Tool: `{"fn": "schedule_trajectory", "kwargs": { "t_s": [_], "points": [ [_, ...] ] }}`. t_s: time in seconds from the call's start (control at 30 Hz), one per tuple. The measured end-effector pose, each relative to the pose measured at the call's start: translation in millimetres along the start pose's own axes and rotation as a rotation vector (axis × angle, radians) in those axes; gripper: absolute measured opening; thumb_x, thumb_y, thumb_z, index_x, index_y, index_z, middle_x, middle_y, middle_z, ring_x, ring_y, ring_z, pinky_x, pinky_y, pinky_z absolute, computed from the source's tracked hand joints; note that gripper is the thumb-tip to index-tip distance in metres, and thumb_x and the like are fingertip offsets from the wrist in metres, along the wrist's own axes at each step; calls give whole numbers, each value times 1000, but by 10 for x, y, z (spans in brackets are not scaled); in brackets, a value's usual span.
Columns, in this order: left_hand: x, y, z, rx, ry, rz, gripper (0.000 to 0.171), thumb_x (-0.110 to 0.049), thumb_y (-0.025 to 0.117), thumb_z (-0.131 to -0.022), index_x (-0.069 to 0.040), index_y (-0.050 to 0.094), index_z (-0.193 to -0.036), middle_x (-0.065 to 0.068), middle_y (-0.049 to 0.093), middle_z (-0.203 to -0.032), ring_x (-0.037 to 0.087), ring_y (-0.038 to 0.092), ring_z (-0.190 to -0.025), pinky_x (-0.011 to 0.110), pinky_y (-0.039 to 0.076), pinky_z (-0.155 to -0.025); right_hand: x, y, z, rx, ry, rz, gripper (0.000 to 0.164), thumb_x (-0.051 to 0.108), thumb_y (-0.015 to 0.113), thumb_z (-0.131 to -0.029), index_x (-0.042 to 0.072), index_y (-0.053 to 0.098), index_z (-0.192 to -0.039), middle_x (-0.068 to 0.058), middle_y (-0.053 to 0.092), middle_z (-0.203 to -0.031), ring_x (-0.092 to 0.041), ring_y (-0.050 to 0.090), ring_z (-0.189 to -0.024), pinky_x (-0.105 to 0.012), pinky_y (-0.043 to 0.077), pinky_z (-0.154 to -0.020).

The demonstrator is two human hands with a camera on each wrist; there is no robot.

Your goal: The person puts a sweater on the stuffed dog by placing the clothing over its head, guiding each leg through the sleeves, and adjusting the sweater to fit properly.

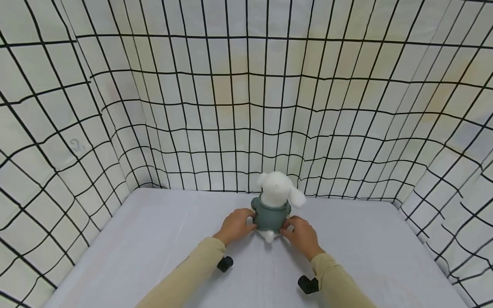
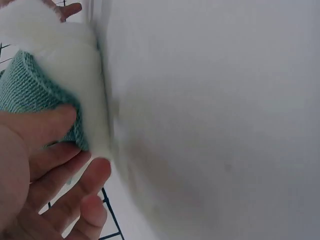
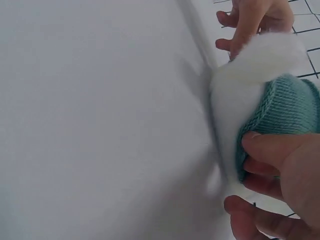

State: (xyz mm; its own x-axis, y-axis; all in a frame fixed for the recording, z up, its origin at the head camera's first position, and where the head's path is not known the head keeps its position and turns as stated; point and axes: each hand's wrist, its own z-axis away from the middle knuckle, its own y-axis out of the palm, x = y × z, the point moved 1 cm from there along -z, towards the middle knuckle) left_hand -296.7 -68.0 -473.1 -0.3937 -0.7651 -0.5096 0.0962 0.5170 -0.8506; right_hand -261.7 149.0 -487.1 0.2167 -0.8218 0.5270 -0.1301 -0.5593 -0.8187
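Note:
A white plush toy (image 1: 276,188) with floppy ears sits upright on the white table, its back and small tail turned toward me. It wears a teal knitted sweater (image 1: 271,217). My left hand (image 1: 236,225) pinches the sweater's lower hem on the left side, thumb outside and fingers beneath, as the left wrist view shows at the knitted edge (image 2: 75,107). On the opposite side my right hand (image 1: 302,235) pinches the same hem, thumb over the knit (image 3: 280,112). White fur (image 3: 230,110) shows below the hem. The toy's front is hidden.
A white-covered table (image 1: 161,231) spreads around the toy. Behind it and at both sides stands a white cloth wall with a black grid net (image 1: 248,105). Black wrist devices (image 1: 308,284) sit under the beige sleeves (image 1: 185,273).

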Motion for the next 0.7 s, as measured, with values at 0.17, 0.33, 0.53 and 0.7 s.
{"fn": "schedule_trajectory", "kwargs": {
  "t_s": [0.17,0.33,0.53,0.7],
  "points": [
    [26,36,25,-10,-46,-1,27,-22,73,-84,-5,71,-105,10,70,-114,31,65,-109,46,54,-87,5,73,25,8,7,21,10,15,82,-75,14,72,-76,-2,68,-90,-16,63,-78,-31,50,-60],
    [30,32,55,-28,-71,-35,23,-26,74,-83,-9,74,-98,5,72,-104,27,67,-102,43,56,-80,27,-30,30,35,31,6,6,8,76,-79,11,71,-80,-3,69,-94,-16,63,-79,-31,50,-59],
    [-14,-85,63,-75,-37,-40,22,-24,73,-85,-11,71,-102,5,69,-108,24,66,-101,40,56,-78,95,-221,-18,-51,35,-84,4,9,70,-85,7,69,-88,-5,69,-92,-14,58,-73,-29,48,-60],
    [-80,-130,22,-97,3,3,26,-22,71,-87,-11,68,-109,5,67,-112,17,64,-86,30,52,-65,154,-225,-24,-59,8,-178,22,19,66,-90,0,66,-101,-13,66,-99,-24,61,-86,-35,53,-72]
  ]
}}
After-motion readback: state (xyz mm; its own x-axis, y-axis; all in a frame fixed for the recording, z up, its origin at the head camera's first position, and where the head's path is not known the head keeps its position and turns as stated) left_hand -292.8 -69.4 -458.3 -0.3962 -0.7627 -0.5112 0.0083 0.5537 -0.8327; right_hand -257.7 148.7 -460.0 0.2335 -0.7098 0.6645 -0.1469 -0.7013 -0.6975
